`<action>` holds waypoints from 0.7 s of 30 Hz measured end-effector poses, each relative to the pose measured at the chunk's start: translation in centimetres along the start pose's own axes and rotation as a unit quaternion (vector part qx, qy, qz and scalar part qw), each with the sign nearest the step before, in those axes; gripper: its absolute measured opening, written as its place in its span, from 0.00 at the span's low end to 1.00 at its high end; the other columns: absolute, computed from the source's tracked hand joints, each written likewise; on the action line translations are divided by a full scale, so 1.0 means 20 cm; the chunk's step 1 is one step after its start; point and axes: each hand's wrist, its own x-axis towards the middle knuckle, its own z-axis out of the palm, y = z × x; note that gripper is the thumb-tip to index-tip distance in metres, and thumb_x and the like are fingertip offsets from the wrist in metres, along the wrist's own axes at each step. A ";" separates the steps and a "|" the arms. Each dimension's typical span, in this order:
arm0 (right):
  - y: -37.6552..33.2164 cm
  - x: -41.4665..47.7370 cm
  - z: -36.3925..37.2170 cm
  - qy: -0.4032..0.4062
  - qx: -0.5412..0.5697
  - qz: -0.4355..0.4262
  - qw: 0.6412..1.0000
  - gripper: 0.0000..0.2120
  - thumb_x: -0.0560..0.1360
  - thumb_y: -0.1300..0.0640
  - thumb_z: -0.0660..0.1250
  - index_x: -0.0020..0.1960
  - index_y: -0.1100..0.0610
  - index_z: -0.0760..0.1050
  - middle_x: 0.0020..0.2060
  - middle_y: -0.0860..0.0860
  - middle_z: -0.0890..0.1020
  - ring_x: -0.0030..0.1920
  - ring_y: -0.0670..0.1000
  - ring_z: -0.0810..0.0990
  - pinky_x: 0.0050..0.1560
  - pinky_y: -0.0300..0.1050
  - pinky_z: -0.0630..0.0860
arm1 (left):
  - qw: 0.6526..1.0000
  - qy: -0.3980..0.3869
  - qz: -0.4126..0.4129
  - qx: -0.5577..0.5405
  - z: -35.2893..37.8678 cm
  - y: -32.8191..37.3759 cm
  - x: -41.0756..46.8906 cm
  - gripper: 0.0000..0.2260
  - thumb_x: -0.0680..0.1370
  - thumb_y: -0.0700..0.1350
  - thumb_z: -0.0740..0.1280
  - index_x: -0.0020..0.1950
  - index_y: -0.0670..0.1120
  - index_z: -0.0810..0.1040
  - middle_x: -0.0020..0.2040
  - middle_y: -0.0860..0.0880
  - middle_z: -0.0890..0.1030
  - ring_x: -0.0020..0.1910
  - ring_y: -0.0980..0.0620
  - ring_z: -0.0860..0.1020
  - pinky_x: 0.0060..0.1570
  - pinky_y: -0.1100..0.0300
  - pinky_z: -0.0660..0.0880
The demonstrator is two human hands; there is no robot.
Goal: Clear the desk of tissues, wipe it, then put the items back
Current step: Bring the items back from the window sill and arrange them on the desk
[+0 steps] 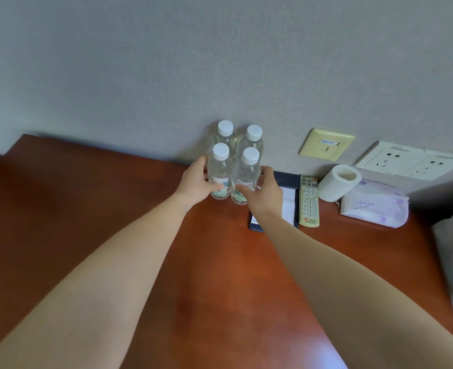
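While left hand (194, 182) and right hand (264, 194) clasp the front water bottles (221, 166) at label height, the full, slick plastic seems weighty.

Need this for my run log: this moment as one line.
left hand: grips front-left bottle | right hand: grips front-right bottle | desk: remote, tissue roll, tissue pack at right

Head camera looks down, close, over desk (92, 209) toward wall (166, 62).
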 end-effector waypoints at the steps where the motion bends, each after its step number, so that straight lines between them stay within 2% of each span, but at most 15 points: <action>1: 0.00 0.00 0.00 0.005 0.000 -0.001 1.000 0.24 0.70 0.53 0.76 0.62 0.51 0.68 0.51 0.45 0.79 0.54 0.51 0.79 0.53 0.47 0.76 | 1.000 -0.003 0.001 0.000 0.00 0.00 0.00 0.28 0.70 0.36 0.77 0.67 0.50 0.70 0.66 0.53 0.76 0.61 0.53 0.77 0.61 0.55 0.75; 5: 0.01 0.00 0.01 0.005 -0.004 -0.005 1.000 0.26 0.69 0.53 0.76 0.61 0.52 0.67 0.55 0.49 0.80 0.55 0.51 0.79 0.54 0.48 0.76 | 1.000 -0.007 0.002 -0.001 0.00 0.00 -0.01 0.28 0.71 0.36 0.76 0.66 0.51 0.70 0.66 0.54 0.76 0.61 0.54 0.77 0.60 0.57 0.74; 9: 0.01 0.00 0.01 -0.007 -0.017 0.003 1.000 0.28 0.71 0.54 0.75 0.63 0.56 0.65 0.58 0.52 0.77 0.57 0.53 0.76 0.52 0.45 0.73 | 0.999 -0.017 -0.007 0.032 -0.01 -0.01 -0.03 0.32 0.69 0.40 0.78 0.68 0.53 0.68 0.67 0.51 0.74 0.64 0.51 0.76 0.64 0.49 0.74; 11: 0.01 0.00 0.02 -0.014 -0.018 0.014 1.000 0.30 0.70 0.54 0.76 0.66 0.58 0.63 0.60 0.53 0.76 0.59 0.54 0.76 0.53 0.45 0.72 | 0.997 -0.027 -0.019 0.072 -0.01 -0.01 -0.07 0.39 0.67 0.44 0.80 0.72 0.53 0.63 0.69 0.47 0.69 0.67 0.48 0.72 0.67 0.47 0.71; 13: 0.01 -0.02 0.02 -0.031 -0.021 0.043 0.998 0.36 0.69 0.53 0.77 0.69 0.59 0.62 0.63 0.54 0.75 0.61 0.56 0.75 0.57 0.50 0.74 | 0.991 -0.042 -0.040 0.117 -0.03 -0.02 -0.12 0.45 0.68 0.46 0.80 0.77 0.50 0.56 0.72 0.43 0.65 0.71 0.46 0.68 0.69 0.49 0.69; 15: 0.01 -0.05 0.02 -0.052 -0.042 0.064 0.996 0.38 0.68 0.51 0.77 0.70 0.60 0.61 0.64 0.56 0.73 0.63 0.58 0.74 0.61 0.54 0.74 | 0.982 -0.061 -0.051 0.173 -0.06 -0.02 -0.18 0.46 0.70 0.47 0.78 0.79 0.47 0.52 0.75 0.42 0.60 0.73 0.46 0.66 0.70 0.50 0.67; 18: -0.02 -0.11 -0.01 -0.077 -0.073 0.090 0.990 0.34 0.70 0.51 0.76 0.67 0.62 0.63 0.61 0.57 0.74 0.61 0.58 0.75 0.58 0.52 0.75 | 0.960 -0.096 -0.042 0.261 -0.12 0.01 -0.28 0.45 0.73 0.48 0.76 0.80 0.45 0.50 0.77 0.43 0.58 0.72 0.45 0.67 0.69 0.49 0.67; 19: -0.04 -0.14 -0.02 -0.093 -0.081 0.105 0.987 0.32 0.71 0.51 0.75 0.66 0.62 0.65 0.58 0.56 0.76 0.58 0.57 0.76 0.54 0.50 0.75 | 0.952 -0.104 -0.039 0.285 -0.14 0.03 -0.32 0.44 0.73 0.49 0.75 0.80 0.45 0.50 0.76 0.43 0.58 0.72 0.44 0.68 0.69 0.49 0.68; 21: -0.07 -0.19 -0.06 -0.140 -0.093 0.126 0.978 0.25 0.71 0.52 0.75 0.62 0.61 0.69 0.45 0.53 0.76 0.44 0.53 0.76 0.47 0.47 0.73 | 0.935 -0.112 -0.022 0.335 -0.17 0.09 -0.40 0.42 0.75 0.50 0.74 0.79 0.45 0.52 0.75 0.44 0.60 0.70 0.44 0.69 0.67 0.47 0.69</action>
